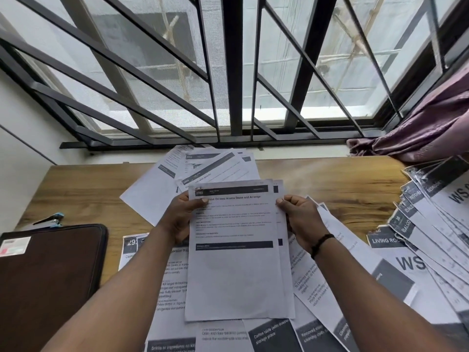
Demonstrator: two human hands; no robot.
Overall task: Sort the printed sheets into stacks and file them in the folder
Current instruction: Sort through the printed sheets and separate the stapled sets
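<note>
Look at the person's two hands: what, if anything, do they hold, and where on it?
Both hands grip a small stack of printed sheets: left hand on its upper left edge, right hand on its upper right edge.

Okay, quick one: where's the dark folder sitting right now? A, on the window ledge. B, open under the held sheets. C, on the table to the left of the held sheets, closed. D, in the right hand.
C: the dark folder lies closed at the table's left edge, while the left hand and right hand both hold the sheets at the centre.

Printed sheets [236,255] between left hand [181,217] and right hand [302,219], above table [88,194].
</note>
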